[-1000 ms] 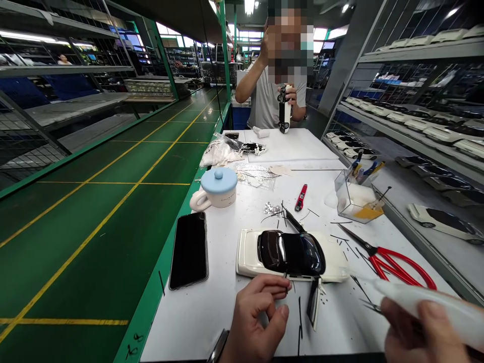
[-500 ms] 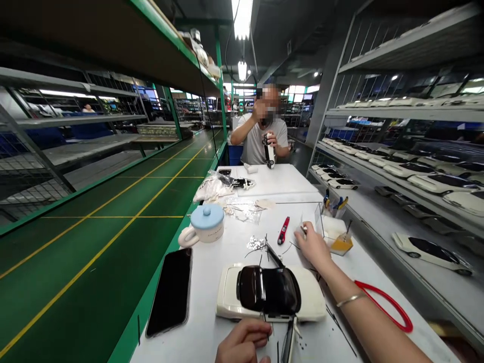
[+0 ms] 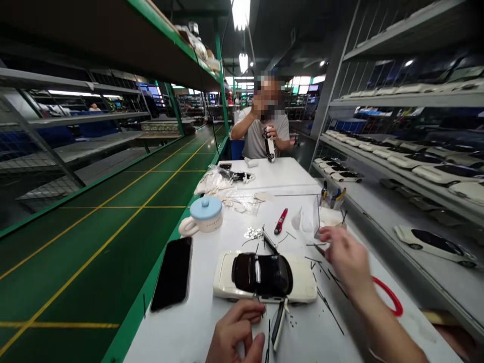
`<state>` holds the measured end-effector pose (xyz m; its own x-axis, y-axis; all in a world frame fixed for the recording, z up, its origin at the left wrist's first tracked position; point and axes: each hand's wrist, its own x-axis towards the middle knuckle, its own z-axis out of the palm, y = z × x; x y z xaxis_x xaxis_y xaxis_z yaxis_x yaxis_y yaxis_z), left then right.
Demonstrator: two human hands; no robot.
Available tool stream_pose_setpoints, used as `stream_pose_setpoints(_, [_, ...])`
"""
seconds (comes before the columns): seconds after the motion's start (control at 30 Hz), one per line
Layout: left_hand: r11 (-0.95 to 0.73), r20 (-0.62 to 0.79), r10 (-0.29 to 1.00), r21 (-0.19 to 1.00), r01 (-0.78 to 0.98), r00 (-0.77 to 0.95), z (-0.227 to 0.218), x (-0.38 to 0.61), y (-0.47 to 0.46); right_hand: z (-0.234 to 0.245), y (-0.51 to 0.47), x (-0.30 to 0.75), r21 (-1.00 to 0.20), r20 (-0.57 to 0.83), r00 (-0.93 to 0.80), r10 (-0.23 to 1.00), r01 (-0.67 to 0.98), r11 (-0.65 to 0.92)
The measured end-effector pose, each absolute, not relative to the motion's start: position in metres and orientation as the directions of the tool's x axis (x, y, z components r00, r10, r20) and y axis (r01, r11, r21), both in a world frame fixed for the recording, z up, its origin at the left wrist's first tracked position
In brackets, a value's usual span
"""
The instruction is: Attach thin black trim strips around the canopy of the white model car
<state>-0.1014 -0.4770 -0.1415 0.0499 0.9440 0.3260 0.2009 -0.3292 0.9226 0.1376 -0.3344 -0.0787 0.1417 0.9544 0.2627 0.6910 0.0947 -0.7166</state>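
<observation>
A cream model car [image 3: 227, 275] with a dark roof and windows lies lengthwise on the white table, its doors swung out on both sides. At its near side is my left hand [image 3: 236, 330], fingers curled, with a thin black strip [image 3: 263, 313] at the fingertips. The near door [image 3: 279, 322] sticks out beside that hand. My right hand [image 3: 348, 259] is to the right of the car, just in front of the clear box [image 3: 316, 217]. Its fingers are bent together near a dark thin piece; what they hold is hard to make out.
Black strips [image 3: 330, 310] lie scattered right of the car. Around it are a red cutter knife [image 3: 281, 221], small silvery pieces [image 3: 252, 232], a phone [image 3: 172, 275], a lidded mug [image 3: 206, 217] and a red loop [image 3: 391, 297]. A co-worker [image 3: 260, 131] sits opposite; racks [image 3: 378, 199] of model cars stand right.
My right hand has drawn back and to the right, away from the white plastic pieces beside the clear box. My left hand stays by the car's near side. The view has shifted slightly.
</observation>
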Motion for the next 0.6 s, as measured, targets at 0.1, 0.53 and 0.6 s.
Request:
stream_pose_setpoints(0.1, [-0.358, 0.346, 0.934, 0.895, 0.267, 0.092, -0.13, -0.099, -0.478, -0.066, -0.372, 0.161, -0.867, 0.305, 0.269, 0.913, 0.476, 0.149])
stream_pose_setpoints(0.53, [-0.357, 0.35, 0.933, 0.869, 0.343, 0.083, -0.129, -0.095, -0.493, -0.101, -0.424, 0.099, -0.945, -0.274, -0.114, 0.955, 0.215, -0.245])
stream_pose_setpoints(0.6, [-0.359, 0.352, 0.932, 0.869, 0.34, 0.085, -0.129, -0.095, -0.492, -0.104, -0.423, 0.097, -0.944, -0.285, -0.174, 0.943, 0.222, -0.244])
